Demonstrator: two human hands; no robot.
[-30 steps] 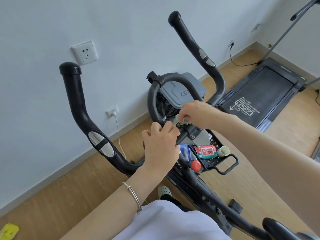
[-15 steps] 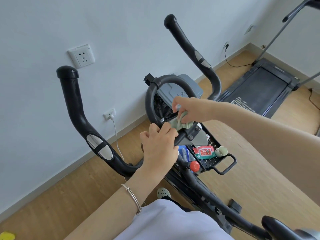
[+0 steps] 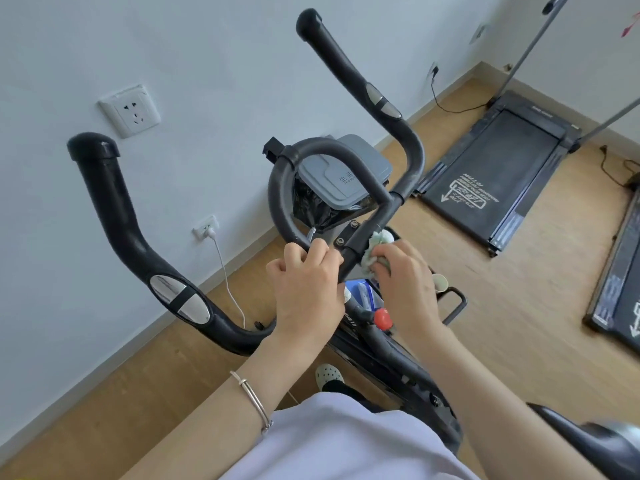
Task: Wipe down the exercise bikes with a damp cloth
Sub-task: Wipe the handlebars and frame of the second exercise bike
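A black exercise bike fills the middle of the head view, with its handlebar [image 3: 114, 216] curving up left and right around a centre loop [image 3: 277, 192]. My left hand [image 3: 304, 289] grips the handlebar at the centre clamp. My right hand [image 3: 405, 282] holds a crumpled pale green cloth [image 3: 375, 245] and presses it against the right side of the bar just below the clamp. The bike's red knob [image 3: 382, 318] shows between my wrists, and the saddle [image 3: 595, 441] is at the lower right.
A grey-lidded bin [image 3: 346, 171] with a black liner stands behind the handlebar by the wall. A black floor tray [image 3: 457, 303] with a cup and blue items lies under my right hand. Treadmills [image 3: 495, 168] lie on the wooden floor at right. A white cable [image 3: 225, 271] hangs from a wall socket.
My right hand has brought the cloth down from the top of the centre clamp to the right side of the bar. My left hand has kept its grip. The view has shifted closer.
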